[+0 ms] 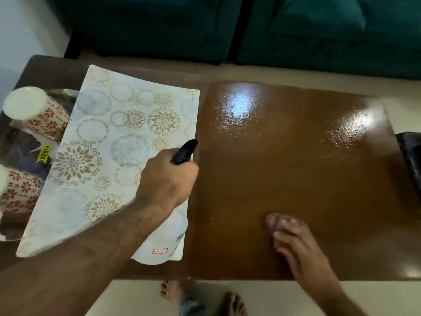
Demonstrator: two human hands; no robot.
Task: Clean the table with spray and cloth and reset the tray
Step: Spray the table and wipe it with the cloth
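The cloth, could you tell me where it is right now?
The cloth lies on the table, lower right in the head view, under the right hand fingertips.

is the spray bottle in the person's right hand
No, the left hand grips the spray bottle; the right hand presses a cloth.

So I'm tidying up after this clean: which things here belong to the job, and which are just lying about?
Job: spray bottle in left hand; cloth under right hand; table; tray; patterned mat; cups.
Lying about: black object at right edge; sofa.
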